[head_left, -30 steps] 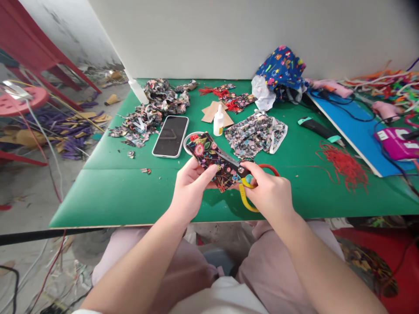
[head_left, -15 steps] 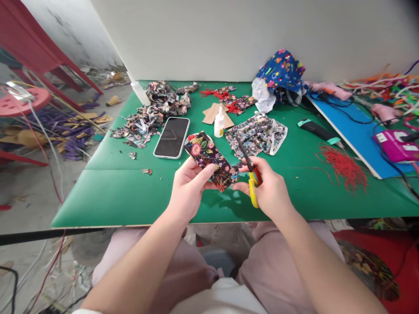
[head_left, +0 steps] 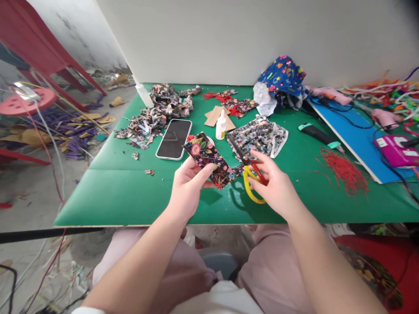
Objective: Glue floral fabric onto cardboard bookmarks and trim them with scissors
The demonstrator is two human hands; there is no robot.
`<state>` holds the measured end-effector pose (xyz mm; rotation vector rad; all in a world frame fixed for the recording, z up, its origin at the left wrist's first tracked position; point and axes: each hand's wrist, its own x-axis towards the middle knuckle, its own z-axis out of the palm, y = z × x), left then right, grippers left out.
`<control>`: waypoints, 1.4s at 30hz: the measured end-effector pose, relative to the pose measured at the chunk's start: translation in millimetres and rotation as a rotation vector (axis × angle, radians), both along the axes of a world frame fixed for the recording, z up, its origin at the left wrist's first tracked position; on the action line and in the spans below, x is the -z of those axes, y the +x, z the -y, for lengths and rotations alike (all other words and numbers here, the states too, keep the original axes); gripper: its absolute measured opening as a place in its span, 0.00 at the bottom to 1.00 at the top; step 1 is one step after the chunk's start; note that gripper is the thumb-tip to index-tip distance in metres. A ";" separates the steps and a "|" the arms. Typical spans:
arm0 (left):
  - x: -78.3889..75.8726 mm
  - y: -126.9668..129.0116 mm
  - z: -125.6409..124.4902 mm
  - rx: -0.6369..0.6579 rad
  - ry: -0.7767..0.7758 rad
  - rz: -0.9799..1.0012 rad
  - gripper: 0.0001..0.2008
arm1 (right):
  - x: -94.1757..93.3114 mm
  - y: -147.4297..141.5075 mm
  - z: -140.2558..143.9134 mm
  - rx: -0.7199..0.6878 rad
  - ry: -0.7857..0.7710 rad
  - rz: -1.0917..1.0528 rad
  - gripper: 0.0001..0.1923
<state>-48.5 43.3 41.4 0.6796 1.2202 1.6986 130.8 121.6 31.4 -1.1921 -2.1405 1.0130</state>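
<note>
Between the thumb and fingers of my left hand (head_left: 188,185) is a black floral fabric piece (head_left: 209,157), tilted above the table. My right hand (head_left: 275,185) is closed around scissors (head_left: 253,181) with one yellow and one red handle. The dark blades point up and to the left, close to the fabric's right edge, where a narrow strip of cloth (head_left: 236,171) sticks out. A white glue bottle (head_left: 221,125) stands behind the fabric, near brown card pieces (head_left: 212,115). Grey floral cloth (head_left: 257,135) lies beyond the scissors, partly behind the blades.
On the green table (head_left: 124,192) lie a phone (head_left: 174,138), a heap of fabric scraps (head_left: 157,111), a box cutter (head_left: 319,135) and tangled red thread (head_left: 343,172). A blue board (head_left: 347,135) with cords and pink tools is at right. A red chair (head_left: 42,39) stands left.
The scissors have turned in my right hand, and their handles have spread apart. My left hand keeps its hold on the fabric in nearly the same place.
</note>
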 end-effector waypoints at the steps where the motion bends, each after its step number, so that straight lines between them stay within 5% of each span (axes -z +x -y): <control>1: -0.5 -0.6 -0.1 -0.003 -0.001 -0.007 0.11 | -1.0 0.5 -0.3 0.012 0.053 0.033 0.30; 7: -2.6 -2.7 0.8 0.002 0.019 0.001 0.11 | -5.3 -1.1 0.2 0.173 0.231 0.087 0.18; 12: -1.8 -2.9 1.4 0.002 -0.007 -0.015 0.13 | 0.1 -7.5 -1.1 0.162 -0.192 -0.316 0.22; 15: -1.3 -2.4 1.4 0.009 -0.007 -0.011 0.13 | 6.4 -10.2 -1.3 0.107 -0.264 -0.431 0.26; 22: -1.2 -0.6 1.8 0.032 -0.002 -0.006 0.12 | 6.2 -7.1 5.6 0.017 0.133 -0.182 0.34; 26: -0.7 -0.6 2.2 0.042 0.011 -0.023 0.12 | -0.4 -6.7 9.8 -0.066 0.416 -0.029 0.29; 42: 0.2 1.9 1.8 0.103 -0.064 -0.063 0.12 | -0.4 -8.5 13.8 -0.117 0.705 0.163 0.23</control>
